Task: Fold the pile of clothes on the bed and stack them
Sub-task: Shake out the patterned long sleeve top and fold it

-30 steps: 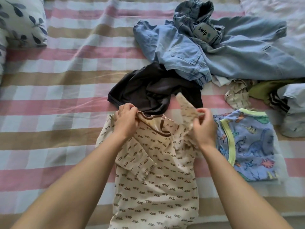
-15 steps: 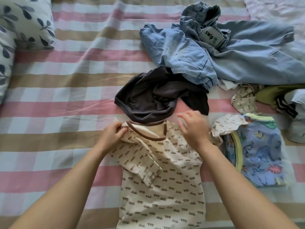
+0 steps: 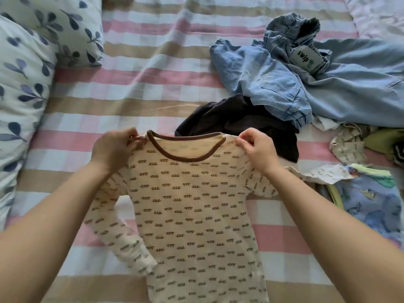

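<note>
A cream long-sleeved shirt point(image 3: 192, 206) with small brown squiggles and a brown neckband is held up by its shoulders above the bed. My left hand point(image 3: 113, 147) pinches the left shoulder and my right hand point(image 3: 258, 152) pinches the right one. The left sleeve hangs down beside the body. Behind it lies the unfolded pile: a dark garment point(image 3: 238, 121), light blue denim clothes point(image 3: 284, 79) and an olive and striped heap point(image 3: 384, 141). A folded blue dinosaur-print garment point(image 3: 371, 206) lies at the right.
The bed has a pink, beige and white checked sheet point(image 3: 140, 88). Two leaf-print pillows point(image 3: 28, 68) lie at the left. A small cream patterned piece point(image 3: 347, 147) sits near the olive heap. A white quilted cover point(image 3: 376, 14) is at the far right corner.
The shirt lay on the bed with a sleeve folded in; both hands have taken it by the shoulders and lifted it, spread open. The view has shifted left.
</note>
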`<action>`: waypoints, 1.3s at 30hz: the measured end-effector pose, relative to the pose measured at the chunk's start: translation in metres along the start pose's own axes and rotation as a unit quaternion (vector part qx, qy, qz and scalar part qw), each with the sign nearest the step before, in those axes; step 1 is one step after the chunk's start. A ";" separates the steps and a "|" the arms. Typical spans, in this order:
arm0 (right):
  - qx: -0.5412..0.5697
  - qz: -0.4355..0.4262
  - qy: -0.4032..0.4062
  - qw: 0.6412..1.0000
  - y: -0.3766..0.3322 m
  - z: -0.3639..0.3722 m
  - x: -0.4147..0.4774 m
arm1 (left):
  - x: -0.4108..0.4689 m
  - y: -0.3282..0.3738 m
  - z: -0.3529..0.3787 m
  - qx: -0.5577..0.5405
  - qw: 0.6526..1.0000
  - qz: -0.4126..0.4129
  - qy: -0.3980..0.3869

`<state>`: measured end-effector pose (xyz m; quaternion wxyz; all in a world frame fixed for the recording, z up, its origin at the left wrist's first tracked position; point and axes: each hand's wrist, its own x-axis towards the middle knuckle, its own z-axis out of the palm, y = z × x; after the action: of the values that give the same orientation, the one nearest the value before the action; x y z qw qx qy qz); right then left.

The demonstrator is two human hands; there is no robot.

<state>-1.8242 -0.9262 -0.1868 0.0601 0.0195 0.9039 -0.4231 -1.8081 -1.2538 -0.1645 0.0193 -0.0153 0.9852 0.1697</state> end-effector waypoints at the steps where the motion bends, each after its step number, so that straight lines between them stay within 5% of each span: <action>1: -0.011 0.008 0.002 1.000 -0.002 0.011 0.008 | 0.006 -0.005 0.008 0.034 0.999 -0.020 -0.012; 8: -0.143 0.036 0.054 0.988 0.016 0.059 0.035 | 0.027 -0.019 0.071 0.098 0.990 -0.090 -0.037; 11: -0.115 -0.009 0.108 0.987 0.028 0.037 0.023 | 0.020 0.012 0.086 0.004 0.990 -0.134 0.039; 14: -0.105 -0.005 0.183 0.977 0.061 -0.019 0.005 | 0.003 0.076 0.091 -0.116 0.988 0.004 0.101; 18: -0.208 0.166 0.125 0.956 0.125 -0.088 -0.008 | -0.003 0.170 0.103 -0.204 0.957 0.205 0.032; 24: -0.233 0.212 0.062 0.947 0.157 -0.093 0.004 | 0.021 0.218 0.148 -0.050 0.971 0.190 -0.134; 30: -0.136 0.302 0.108 0.937 0.167 -0.091 0.015 | 0.028 0.209 0.155 0.007 0.983 0.135 -0.120; 35: 0.073 0.214 0.207 0.952 0.132 -0.123 -0.014 | 0.030 0.202 0.137 -0.009 0.989 0.136 -0.051; 39: 0.121 0.151 0.289 0.938 0.118 -0.167 -0.074 | 0.035 0.199 0.126 -0.043 0.990 0.136 -0.005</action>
<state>-1.7558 -0.7208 -0.1616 -0.1428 0.2846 0.8105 -0.4917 -1.8462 -1.0246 -0.2183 0.0004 0.1185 0.9697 0.2135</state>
